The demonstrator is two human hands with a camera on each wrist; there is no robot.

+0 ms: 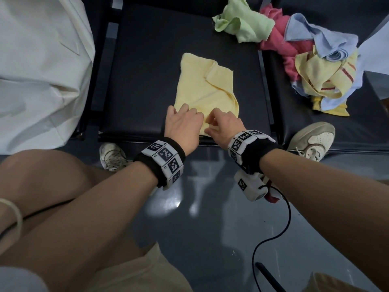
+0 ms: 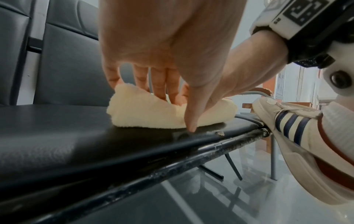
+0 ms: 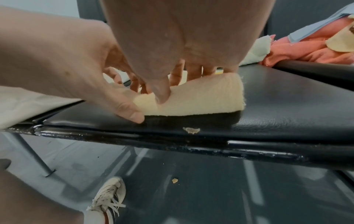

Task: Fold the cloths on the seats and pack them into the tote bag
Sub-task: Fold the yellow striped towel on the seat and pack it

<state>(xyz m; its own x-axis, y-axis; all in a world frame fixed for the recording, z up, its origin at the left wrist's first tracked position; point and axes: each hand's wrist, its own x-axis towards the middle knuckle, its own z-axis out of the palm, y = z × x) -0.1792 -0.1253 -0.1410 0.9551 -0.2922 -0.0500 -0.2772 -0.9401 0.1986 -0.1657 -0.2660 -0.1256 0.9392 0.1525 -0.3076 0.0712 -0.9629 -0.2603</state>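
Two hands at the near edge of one black seat [image 1: 147, 81]; we work across from the left. Far left: cream tote bag [image 1: 37, 70], slumped on the neighbouring seat, well apart from the hands. Centre seat: pale yellow cloth [image 1: 200, 85], partly folded, one flap doubled over on its right side, its near edge lifted off the cushion.

Left hand [image 1: 183, 127]: we see the fingers [image 2: 159, 84] curved down onto the cloth's near left corner, thumb tip pointing to the seat just in front of the cloth edge. Whether the thumb closes a pinch on the fabric, we cannot tell.

Right hand [image 1: 225, 125]: just beside the left, almost touching. Thumb [image 3: 161, 89] presses the front face of the raised fold, fingers curl behind it, so the cloth is pinched between them.

Right seat: loose heap of unfolded cloths — light green cloth [image 1: 242, 22] nearest the centre seat, red cloth [image 1: 280, 39] beneath, blue cloth [image 1: 315, 36] on top, yellow striped cloth [image 1: 324, 79] toward us. Heap is well apart from both hands.

Below the seats: one pale sneaker [image 1: 313, 140] at the right seat's front rail.
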